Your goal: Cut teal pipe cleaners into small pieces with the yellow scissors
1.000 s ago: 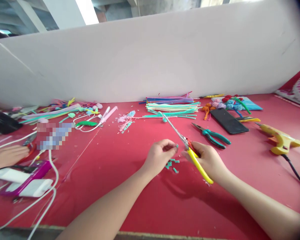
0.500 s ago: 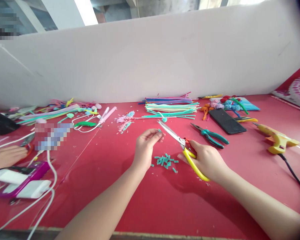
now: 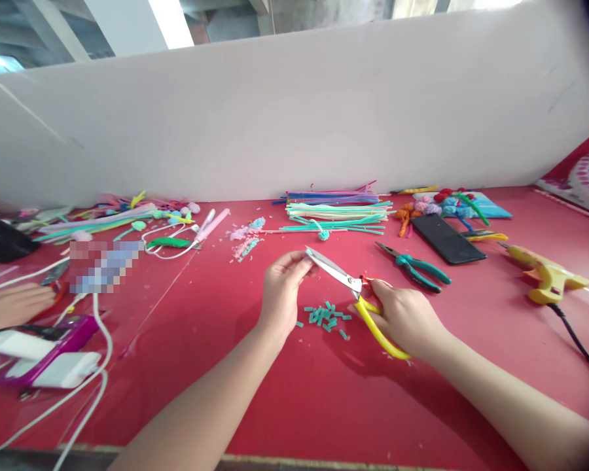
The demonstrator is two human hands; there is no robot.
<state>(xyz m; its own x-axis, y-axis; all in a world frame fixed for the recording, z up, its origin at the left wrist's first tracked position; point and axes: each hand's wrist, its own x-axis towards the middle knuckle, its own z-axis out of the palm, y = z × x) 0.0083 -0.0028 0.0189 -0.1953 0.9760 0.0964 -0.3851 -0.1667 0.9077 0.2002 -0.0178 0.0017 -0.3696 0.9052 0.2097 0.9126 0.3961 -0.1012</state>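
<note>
My right hand (image 3: 405, 317) grips a pair of scissors (image 3: 341, 275) with yellow handles and a red part near the pivot. The blades look nearly closed, and their tips reach the fingertips of my left hand (image 3: 285, 284). That hand is closed in a pinch on a short green pipe cleaner piece, now mostly hidden behind the blades and fingers. Below, between both hands, lies a small heap of cut green pipe cleaner pieces (image 3: 324, 316) on the red table (image 3: 324, 405).
Bundles of pipe cleaners (image 3: 338, 212) lie along the white partition (image 3: 294, 118). To the right are pliers (image 3: 417, 268), a black phone (image 3: 449, 239) and a yellow glue gun (image 3: 550, 275). A purple power strip (image 3: 78, 333) with white cables and another person's hand (image 3: 17, 304) occupy the left.
The scissors have moved slightly left and their blades have come over the green piece at my left fingertips. My left hand has barely moved.
</note>
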